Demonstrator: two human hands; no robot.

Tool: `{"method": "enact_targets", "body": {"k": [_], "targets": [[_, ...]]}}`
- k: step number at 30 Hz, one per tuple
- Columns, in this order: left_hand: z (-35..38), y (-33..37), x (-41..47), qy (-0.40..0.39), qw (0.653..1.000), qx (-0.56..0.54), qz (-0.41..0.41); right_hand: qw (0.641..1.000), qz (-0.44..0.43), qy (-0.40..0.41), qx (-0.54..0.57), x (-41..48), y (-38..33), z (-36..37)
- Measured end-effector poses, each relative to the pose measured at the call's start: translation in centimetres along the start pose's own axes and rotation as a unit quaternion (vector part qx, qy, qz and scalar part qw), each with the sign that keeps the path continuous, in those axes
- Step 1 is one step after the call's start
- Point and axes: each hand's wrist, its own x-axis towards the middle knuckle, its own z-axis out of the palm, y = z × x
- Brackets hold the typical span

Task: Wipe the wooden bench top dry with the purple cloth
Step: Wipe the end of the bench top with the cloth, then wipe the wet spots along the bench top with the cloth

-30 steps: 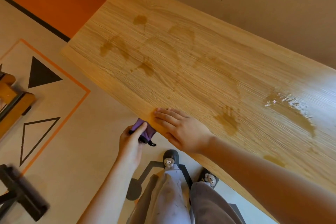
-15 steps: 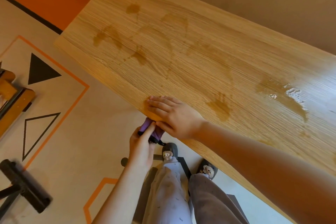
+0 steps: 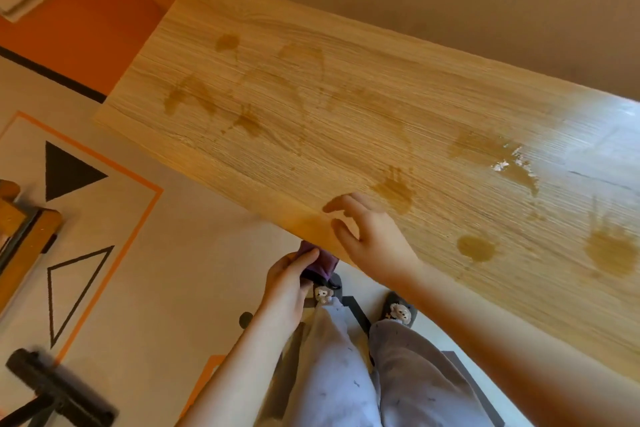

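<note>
Head view, looking down. Nearest the camera, two legs in pale grey patterned trousers (image 3: 346, 381) end in dark slippers with small animal faces (image 3: 398, 312), standing on a beige floor mat printed with black triangles and orange lines (image 3: 104, 253). Just above them, the left hand (image 3: 285, 282) is held below the bench's near edge, its fingers (image 3: 306, 255) closed around the bunched purple cloth (image 3: 320, 262), which sits just under that edge and off the top surface. The right hand (image 3: 372, 236) is over the near edge of the long light-oak wooden bench top (image 3: 346, 114), fingers (image 3: 341, 203) spread and slightly curled, holding nothing; whether the fingertips touch the wood cannot be told. Beyond the right hand, darker wet patches (image 3: 394, 189) mark the grain, with further smears toward the far left end and a glistening puddle (image 3: 509, 161) toward the right. Behind the bench, a plain tan wall (image 3: 450, 3) meets an orange floor strip (image 3: 86, 28).
</note>
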Motion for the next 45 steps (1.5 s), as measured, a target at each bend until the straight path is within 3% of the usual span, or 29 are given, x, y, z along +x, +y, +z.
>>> {"method": "enact_targets", "body": {"k": [5,8,10,13,17,18,19,21,22,24,26,28,29,33,36,42,45], "targets": [[-0.4,1.1,0.1,-0.024,0.995,0.094,-0.007,0.965,0.173,0.111,0.16,-5.9,-1.3,1.8],[-0.4,1.9,0.4,-0.055,0.985,0.163,-0.011,0.908,0.298,0.159,0.246,-8.1,-1.9,5.1],[-0.7,2.3,0.8,-0.074,0.978,0.195,-0.011,0.848,0.394,0.112,0.338,-8.7,-2.0,8.0],[-1.5,3.0,1.4,-0.112,0.951,0.288,0.025,0.746,0.389,0.118,0.527,-7.1,-2.4,11.8],[-2.7,4.5,1.3,-0.17,0.877,0.436,0.107,0.668,0.381,0.283,0.573,-4.2,-2.8,13.8],[-3.2,5.2,1.4,-0.18,0.833,0.499,0.154,0.65,0.38,0.314,0.579,-3.8,-2.9,13.9],[-3.7,6.3,1.7,-0.181,0.759,0.579,0.238,0.638,0.38,0.335,0.581,-3.7,-3.0,14.0],[-3.9,8.7,2.6,-0.175,0.566,0.666,0.453,0.623,0.375,0.365,0.581,-3.5,-3.1,14.2],[-3.6,9.6,3.3,-0.2,0.488,0.663,0.531,0.619,0.371,0.377,0.58,-3.3,-3.0,14.4],[-1.9,10.1,5.0,-0.267,0.363,0.665,0.595,0.617,0.367,0.398,0.572,-3.1,-3.1,14.6],[-0.3,9.6,6.7,-0.307,0.257,0.688,0.605,0.617,0.365,0.416,0.56,-3.1,-3.2,14.6],[0.1,9.2,8.0,-0.305,0.169,0.711,0.61,0.612,0.373,0.442,0.539,-3.9,-2.8,14.1],[0.0,9.1,8.3,-0.298,0.142,0.719,0.612,0.607,0.381,0.459,0.525,-4.7,-2.3,13.6],[-0.7,9.0,8.6,-0.284,0.098,0.729,0.615,0.599,0.396,0.524,0.458,-9.2,0.2,11.4],[-0.4,8.9,8.5,-0.272,0.087,0.742,0.607,0.589,0.388,0.55,0.447,-9.5,-0.1,11.2],[-0.1,9.0,8.4,-0.272,0.077,0.756,0.591,0.612,0.393,0.507,0.463,-6.6,-1.8,12.8],[-0.2,9.0,8.3,-0.27,0.071,0.767,0.578,0.583,0.396,0.544,0.456,-9.3,-1.1,10.2]]}}
